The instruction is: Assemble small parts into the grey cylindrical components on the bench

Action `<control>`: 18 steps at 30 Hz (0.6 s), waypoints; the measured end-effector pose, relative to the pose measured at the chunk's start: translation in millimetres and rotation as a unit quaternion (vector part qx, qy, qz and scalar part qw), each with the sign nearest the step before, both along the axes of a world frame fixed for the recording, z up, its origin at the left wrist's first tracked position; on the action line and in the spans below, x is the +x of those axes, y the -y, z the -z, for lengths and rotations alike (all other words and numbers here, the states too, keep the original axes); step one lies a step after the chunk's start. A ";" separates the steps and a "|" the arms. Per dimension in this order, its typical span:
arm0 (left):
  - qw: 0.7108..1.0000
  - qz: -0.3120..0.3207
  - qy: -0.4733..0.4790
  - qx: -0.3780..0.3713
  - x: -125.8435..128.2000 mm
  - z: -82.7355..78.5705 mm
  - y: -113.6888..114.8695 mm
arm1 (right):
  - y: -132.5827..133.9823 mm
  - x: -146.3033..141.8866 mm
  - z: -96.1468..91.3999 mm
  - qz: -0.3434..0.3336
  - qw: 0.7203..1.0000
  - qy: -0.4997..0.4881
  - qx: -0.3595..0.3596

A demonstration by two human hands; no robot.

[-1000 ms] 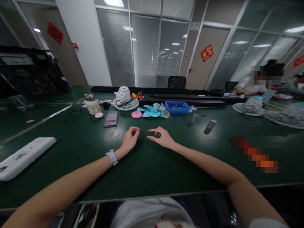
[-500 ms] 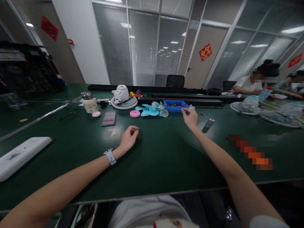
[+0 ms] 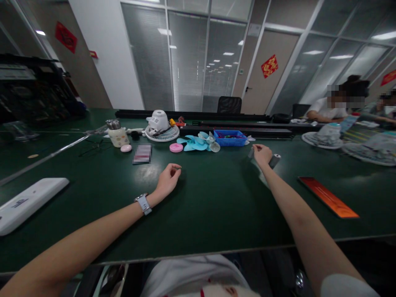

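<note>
My left hand rests on the green table, its fingers curled in toward the thumb; anything held in them is too small to make out. My right hand is pinched closed above the table, right of the blue bin. Whatever its fingertips might hold I cannot make out. Just behind that hand lies a grey cylinder, partly hidden by it. Light blue fan blades and a pink round piece lie beyond the hands, left of the bin.
A white fan part with a grille and a patterned bottle stand farther back. An orange-screened phone lies to the right, a white casing to the left. Black rails run along the back. Other people sit at the far right.
My right hand has moved right, away from the blue bin's edge to beside the grey cylinder. My left hand has stayed in place.
</note>
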State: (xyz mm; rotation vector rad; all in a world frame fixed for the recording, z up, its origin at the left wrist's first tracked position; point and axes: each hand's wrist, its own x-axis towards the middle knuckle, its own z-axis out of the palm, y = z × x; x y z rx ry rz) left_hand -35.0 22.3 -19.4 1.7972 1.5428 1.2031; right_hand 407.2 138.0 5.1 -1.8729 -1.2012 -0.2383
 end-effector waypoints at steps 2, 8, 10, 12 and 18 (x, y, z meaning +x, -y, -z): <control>1.000 0.002 0.001 -0.005 0.2 -0.2 0.1 | -0.2 0.5 0.2 0.003 1.000 0.003 0.000; 1.000 0.002 0.016 0.003 1.5 0.8 -0.6 | 2.0 -3.1 3.7 0.000 1.000 0.000 0.004; 1.000 0.004 0.019 0.005 1.5 1.6 -1.2 | 2.4 -4.0 4.7 0.005 1.000 0.003 0.006; 1.000 0.004 0.017 0.004 1.3 2.0 -1.7 | 2.7 -4.1 5.8 0.009 1.000 0.011 0.013; 1.000 0.007 0.016 0.003 1.0 1.7 -1.4 | 5.2 -3.5 9.4 0.021 0.999 0.024 0.022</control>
